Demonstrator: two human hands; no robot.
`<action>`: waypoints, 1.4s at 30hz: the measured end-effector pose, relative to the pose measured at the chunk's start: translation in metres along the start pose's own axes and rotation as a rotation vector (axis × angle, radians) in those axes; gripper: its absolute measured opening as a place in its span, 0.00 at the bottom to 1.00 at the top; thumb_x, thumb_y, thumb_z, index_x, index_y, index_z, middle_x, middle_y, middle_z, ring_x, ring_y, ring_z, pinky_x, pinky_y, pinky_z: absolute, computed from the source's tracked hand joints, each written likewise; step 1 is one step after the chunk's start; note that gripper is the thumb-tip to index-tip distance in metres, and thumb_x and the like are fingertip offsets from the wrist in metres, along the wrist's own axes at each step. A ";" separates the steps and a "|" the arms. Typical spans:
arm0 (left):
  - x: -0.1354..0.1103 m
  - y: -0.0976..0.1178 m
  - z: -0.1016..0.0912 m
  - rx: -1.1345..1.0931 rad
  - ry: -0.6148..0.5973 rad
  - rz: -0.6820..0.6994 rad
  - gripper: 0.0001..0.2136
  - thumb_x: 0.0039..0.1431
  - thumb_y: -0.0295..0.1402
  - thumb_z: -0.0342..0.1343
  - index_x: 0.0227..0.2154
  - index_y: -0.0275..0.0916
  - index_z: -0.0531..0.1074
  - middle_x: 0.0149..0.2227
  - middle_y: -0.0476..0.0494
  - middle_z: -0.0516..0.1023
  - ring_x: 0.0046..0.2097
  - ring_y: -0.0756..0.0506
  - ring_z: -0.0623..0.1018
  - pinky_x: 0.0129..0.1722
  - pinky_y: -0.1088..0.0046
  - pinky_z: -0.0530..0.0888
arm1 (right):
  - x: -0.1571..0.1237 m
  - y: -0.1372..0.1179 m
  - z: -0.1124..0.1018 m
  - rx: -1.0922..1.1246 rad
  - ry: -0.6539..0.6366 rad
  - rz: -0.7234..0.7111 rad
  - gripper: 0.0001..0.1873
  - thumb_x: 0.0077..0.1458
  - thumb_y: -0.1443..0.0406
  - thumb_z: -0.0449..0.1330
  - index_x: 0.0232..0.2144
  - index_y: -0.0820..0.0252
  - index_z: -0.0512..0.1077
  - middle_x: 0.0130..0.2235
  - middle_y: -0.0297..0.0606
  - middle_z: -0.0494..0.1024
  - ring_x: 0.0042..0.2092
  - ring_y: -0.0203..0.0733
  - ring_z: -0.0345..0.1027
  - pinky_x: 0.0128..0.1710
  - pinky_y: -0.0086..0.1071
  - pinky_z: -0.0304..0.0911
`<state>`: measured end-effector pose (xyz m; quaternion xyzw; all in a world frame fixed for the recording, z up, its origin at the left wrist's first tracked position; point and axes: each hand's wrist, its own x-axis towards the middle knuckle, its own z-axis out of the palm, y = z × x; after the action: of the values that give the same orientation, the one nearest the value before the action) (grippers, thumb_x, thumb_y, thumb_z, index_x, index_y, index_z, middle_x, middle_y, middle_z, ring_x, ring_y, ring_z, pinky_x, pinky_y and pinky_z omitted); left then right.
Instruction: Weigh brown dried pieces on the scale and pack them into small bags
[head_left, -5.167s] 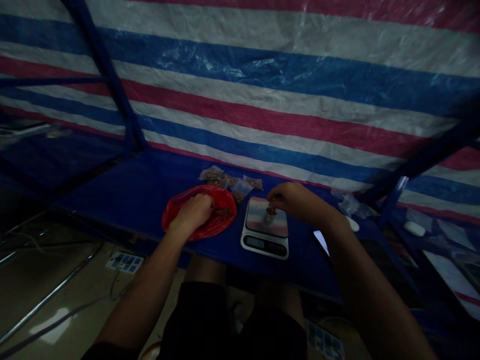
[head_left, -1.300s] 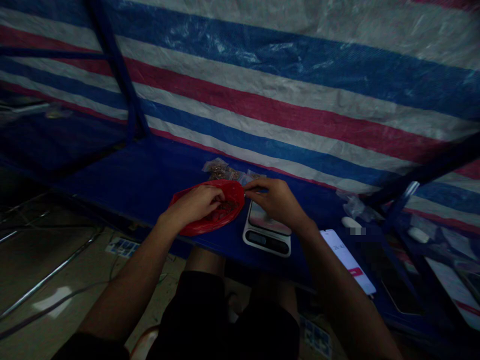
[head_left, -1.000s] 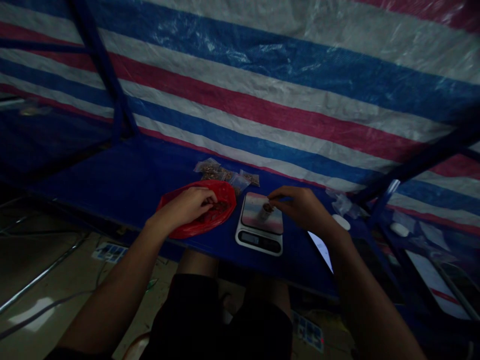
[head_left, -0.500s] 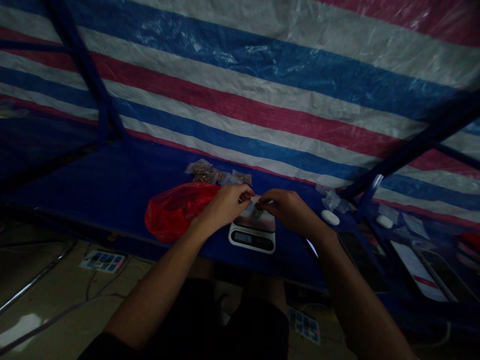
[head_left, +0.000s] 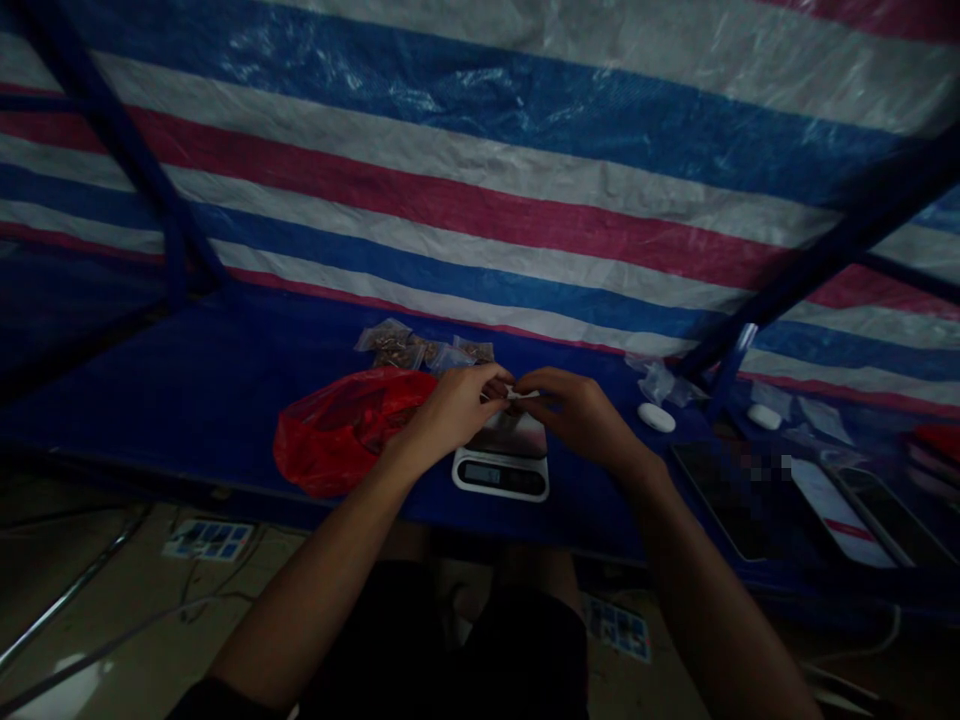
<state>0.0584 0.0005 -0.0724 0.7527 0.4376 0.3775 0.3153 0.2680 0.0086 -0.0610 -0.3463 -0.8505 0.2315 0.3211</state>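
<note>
Over the white digital scale [head_left: 501, 478], my two hands meet with their fingertips almost touching. My left hand [head_left: 471, 400] is closed in a pinch above the plate's left side. From the right, my right hand [head_left: 574, 412] pinches too. Between the fingertips shows a pale bit of what looks like a small plastic bag, mostly hidden by the fingers. The scale's display is lit, its digits too blurred to read. Left of the scale, partly behind my left forearm, lies an open red plastic bag [head_left: 322, 430] with reddish-brown bits inside. Small clear bags of brown bits [head_left: 394, 345] lie behind it.
On the right of the blue table [head_left: 187, 380] are a white rounded case [head_left: 656, 417], crumpled clear bags [head_left: 660, 382], a dark phone [head_left: 720, 500] and a phone with a lit screen [head_left: 840, 515]. Blue frame bars and a striped plastic sheet [head_left: 480, 200] stand behind.
My right hand has shifted slightly up and left, so the fingertips of both hands have come together. The clear piece that showed above the scale plate is now mostly covered. The view has shifted slightly.
</note>
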 end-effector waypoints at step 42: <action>-0.001 -0.013 -0.012 0.619 -0.227 -0.037 0.09 0.64 0.29 0.54 0.36 0.42 0.81 0.41 0.40 0.82 0.44 0.40 0.81 0.44 0.66 0.75 | 0.033 0.062 0.020 0.328 0.443 0.246 0.12 0.58 0.58 0.62 0.38 0.58 0.80 0.41 0.42 0.84 0.43 0.46 0.78 0.44 0.38 0.71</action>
<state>0.0424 0.0072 -0.0763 0.8419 0.5073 0.1346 0.1252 0.2630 0.0699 -0.1005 -0.4321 -0.6628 0.3218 0.5199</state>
